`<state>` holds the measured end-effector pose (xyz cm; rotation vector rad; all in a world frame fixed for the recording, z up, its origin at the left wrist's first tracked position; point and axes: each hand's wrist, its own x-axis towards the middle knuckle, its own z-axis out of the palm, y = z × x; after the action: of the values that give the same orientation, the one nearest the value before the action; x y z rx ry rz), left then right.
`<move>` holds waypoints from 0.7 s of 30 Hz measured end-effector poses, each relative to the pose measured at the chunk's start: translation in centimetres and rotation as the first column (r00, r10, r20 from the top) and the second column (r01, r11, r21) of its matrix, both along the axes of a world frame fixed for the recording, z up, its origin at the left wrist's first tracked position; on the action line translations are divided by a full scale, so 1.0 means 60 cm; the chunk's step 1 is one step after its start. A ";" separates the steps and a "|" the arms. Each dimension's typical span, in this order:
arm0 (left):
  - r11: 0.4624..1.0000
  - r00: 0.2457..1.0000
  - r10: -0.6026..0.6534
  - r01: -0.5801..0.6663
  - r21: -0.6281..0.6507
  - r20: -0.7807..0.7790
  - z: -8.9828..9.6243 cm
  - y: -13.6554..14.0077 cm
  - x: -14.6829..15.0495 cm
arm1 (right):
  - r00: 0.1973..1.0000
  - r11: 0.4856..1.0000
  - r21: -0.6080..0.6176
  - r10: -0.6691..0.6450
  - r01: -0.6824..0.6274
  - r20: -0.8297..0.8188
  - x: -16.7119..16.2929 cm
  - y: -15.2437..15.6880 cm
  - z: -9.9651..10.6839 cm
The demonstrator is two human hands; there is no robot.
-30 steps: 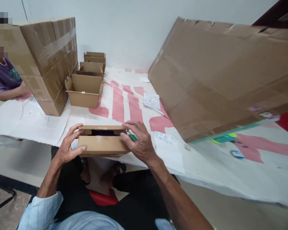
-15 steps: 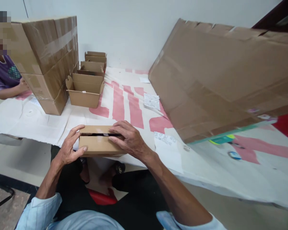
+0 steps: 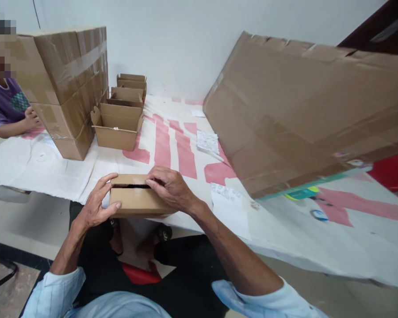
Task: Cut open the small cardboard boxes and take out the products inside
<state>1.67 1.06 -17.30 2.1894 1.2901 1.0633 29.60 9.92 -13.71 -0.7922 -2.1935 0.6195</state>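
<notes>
A small brown cardboard box (image 3: 135,199) sits at the table's front edge before me, its two top flaps parted by a narrow dark slot. My left hand (image 3: 99,203) grips the box's left end, fingers at the far corner and thumb on the near side. Over the right part of the top, my right hand (image 3: 170,187) has its fingers curled and thumb pressed in at the slot, pinching a flap edge. What lies under those fingers is hidden.
Several open cardboard boxes (image 3: 117,138) stand in a row behind, beside a stack of taped cartons (image 3: 69,95). A large cardboard sheet (image 3: 305,115) leans at right. A tape roll (image 3: 319,215) and papers (image 3: 207,142) lie on the table. Another person's hand (image 3: 31,118) is at far left.
My right hand has shifted slightly left along the slot, its fingers drawing in from a spread pose to a pinch. My left hand keeps its hold on the box.
</notes>
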 end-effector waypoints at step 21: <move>0.997 0.997 0.026 -0.020 0.074 -0.073 -0.001 0.044 -0.032 | 0.583 0.771 -0.601 -0.593 0.211 -0.556 0.173 -0.010 -0.047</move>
<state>-0.28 3.69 -17.38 2.2930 1.3311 1.0630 39.98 9.33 -16.52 -1.0462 -1.0502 1.0327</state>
